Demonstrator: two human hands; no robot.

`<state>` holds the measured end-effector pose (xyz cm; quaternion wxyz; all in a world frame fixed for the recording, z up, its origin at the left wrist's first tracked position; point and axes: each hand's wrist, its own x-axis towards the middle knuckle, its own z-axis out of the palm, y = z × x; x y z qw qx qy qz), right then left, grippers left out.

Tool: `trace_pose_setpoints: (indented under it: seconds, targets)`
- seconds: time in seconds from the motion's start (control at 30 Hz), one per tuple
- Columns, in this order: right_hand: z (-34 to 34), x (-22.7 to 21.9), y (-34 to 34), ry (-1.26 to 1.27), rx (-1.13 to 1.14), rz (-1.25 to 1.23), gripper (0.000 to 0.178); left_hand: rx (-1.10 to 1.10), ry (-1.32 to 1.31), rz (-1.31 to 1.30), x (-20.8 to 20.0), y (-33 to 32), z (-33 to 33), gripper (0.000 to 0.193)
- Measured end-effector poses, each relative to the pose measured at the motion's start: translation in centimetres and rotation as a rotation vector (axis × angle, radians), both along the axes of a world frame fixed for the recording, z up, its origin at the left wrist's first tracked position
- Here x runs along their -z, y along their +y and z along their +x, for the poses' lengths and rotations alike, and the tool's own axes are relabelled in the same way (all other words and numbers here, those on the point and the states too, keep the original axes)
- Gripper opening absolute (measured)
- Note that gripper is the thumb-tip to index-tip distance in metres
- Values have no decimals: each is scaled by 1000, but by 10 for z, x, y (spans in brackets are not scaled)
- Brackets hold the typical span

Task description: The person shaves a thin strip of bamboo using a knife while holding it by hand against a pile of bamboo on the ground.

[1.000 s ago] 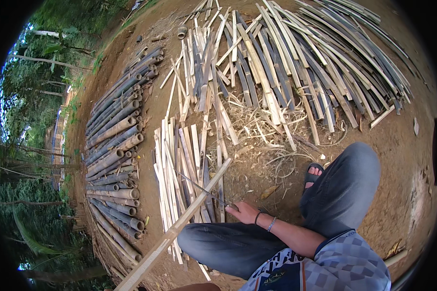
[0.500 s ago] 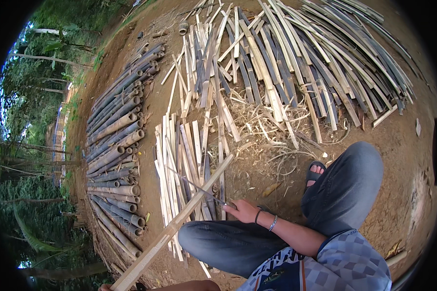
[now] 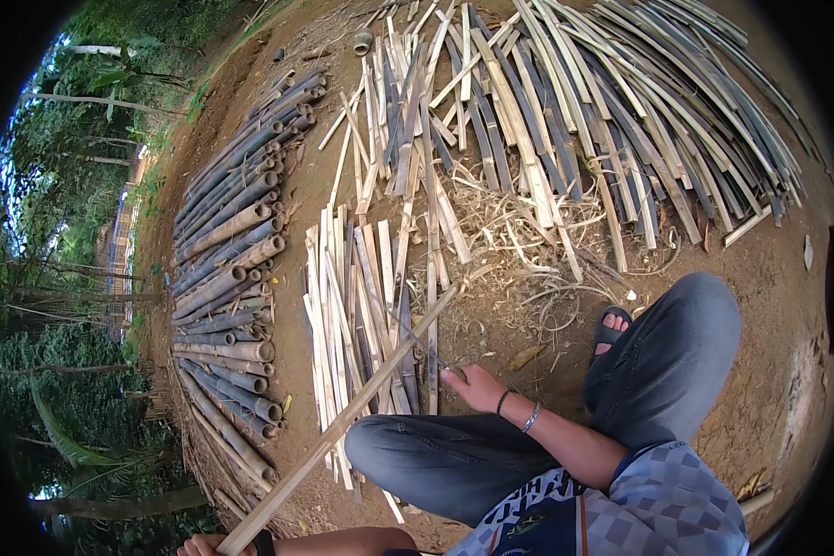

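Observation:
A long, pale bamboo strip slants from the lower left up to the middle of the view. My left hand is closed round its near end, partly cut off by the lower edge. A long, thin-bladed knife is in my right hand, fingers wrapped round its handle. The blade lies across the strip near its far end, blurred by motion; whether it bites into the wood I cannot tell. Beneath the strip, beside my bent left knee, lies a bundle of split bamboo strips.
Dark bamboo poles are stacked on the left. Many split strips spread across the far right. Curly shavings litter the dirt ground before me. My right foot in a sandal rests right of them. Trees stand at far left.
The knife and my right hand have moved slightly away from me, toward the strip's far end, and the blade slants more steeply. More of my left hand shows. The whole view has shifted a little.

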<state>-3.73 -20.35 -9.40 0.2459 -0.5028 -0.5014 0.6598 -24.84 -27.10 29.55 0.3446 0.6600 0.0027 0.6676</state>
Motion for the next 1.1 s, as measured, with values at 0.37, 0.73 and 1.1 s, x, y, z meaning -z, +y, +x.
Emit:
trace_pose_setpoints:
  seconds: [0.37,0.73,1.1]
  targets:
    - [11,-18,2,-24,-21,10,58,100,12,20,1,5,9,57]
    - [4,-6,2,-1,1,14,61,131,-15,40,4,4,15,56]
    - [-5,23,1,-7,101,-9,61,111,0,49,1,4,13,54]
